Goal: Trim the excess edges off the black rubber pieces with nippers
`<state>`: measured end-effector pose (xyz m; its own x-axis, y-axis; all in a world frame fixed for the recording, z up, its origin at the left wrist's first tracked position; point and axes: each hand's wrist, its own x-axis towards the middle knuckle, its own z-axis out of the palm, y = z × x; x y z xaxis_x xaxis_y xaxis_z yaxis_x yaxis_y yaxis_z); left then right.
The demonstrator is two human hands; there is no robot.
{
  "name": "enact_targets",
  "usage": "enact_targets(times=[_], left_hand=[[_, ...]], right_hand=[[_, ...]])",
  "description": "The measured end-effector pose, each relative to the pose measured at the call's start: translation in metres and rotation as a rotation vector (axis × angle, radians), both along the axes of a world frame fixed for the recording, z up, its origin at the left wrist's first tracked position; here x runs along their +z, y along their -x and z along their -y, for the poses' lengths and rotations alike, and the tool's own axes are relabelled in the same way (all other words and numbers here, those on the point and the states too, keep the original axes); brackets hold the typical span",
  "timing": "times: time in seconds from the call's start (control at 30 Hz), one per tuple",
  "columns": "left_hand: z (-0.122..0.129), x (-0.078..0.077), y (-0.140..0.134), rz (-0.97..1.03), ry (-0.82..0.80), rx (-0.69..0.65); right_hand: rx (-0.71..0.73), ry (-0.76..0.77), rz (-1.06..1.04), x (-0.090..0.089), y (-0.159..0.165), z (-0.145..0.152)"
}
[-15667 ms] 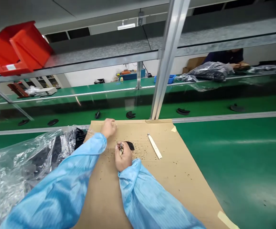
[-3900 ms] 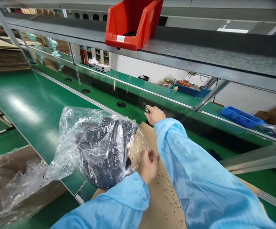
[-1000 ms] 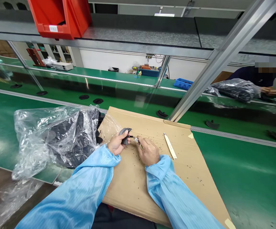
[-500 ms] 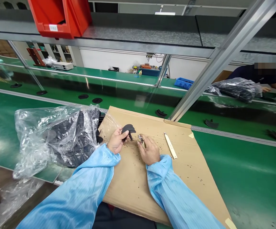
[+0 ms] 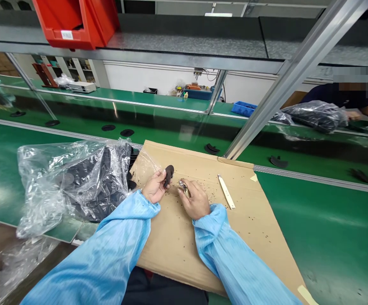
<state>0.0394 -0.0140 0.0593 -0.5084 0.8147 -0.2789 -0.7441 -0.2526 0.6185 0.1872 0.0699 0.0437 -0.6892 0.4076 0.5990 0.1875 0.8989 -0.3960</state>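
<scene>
My left hand (image 5: pixel 154 189) pinches a small black plastic part (image 5: pixel 169 173) and holds it on edge just above the cardboard sheet (image 5: pixel 235 228). My right hand (image 5: pixel 195 201) rests on the cardboard beside it, closed around a small metal cutting tool (image 5: pixel 182 185) whose tip points toward the part. Part and tool tip are a few centimetres apart. Tiny black trimmings (image 5: pixel 209 197) are scattered over the cardboard around both hands. Both arms wear light blue sleeves.
A clear plastic bag (image 5: pixel 72 182) full of black parts lies left of the cardboard. A pale flat stick (image 5: pixel 226 192) lies right of my hands. Black parts (image 5: pixel 211 148) ride the green conveyor behind. A slanted metal post (image 5: pixel 285 80), a red bin (image 5: pixel 76 21) overhead, and another person (image 5: pixel 339 99) far right.
My left hand has turned the black part from flat to on edge and lowered it slightly. The right hand with the tool has shifted a little left, toward the part.
</scene>
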Motion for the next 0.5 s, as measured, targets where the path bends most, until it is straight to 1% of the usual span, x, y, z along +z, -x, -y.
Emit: enact_targets(times=[0.17,0.27,0.37,0.5], left_hand=[[0.0048,0.0008,0.0033,0.075,-0.017,-0.135],[0.0068,-0.0008,0.0048,0.076,-0.035,-0.205],[0.0075,-0.0014,0.0042,0.043,-0.036,-0.249],[0.0069,-0.0009,0.0015,0.001,-0.021,-0.269]], right_hand=[[0.086,-0.036,0.039,-0.0022,0.0016,0.001],[0.124,-0.029,0.084,-0.0018,0.002,0.0021],[0.171,-0.008,0.131,0.0004,0.0016,0.0035],[0.203,0.02,0.18,0.0043,0.0007,0.0056]])
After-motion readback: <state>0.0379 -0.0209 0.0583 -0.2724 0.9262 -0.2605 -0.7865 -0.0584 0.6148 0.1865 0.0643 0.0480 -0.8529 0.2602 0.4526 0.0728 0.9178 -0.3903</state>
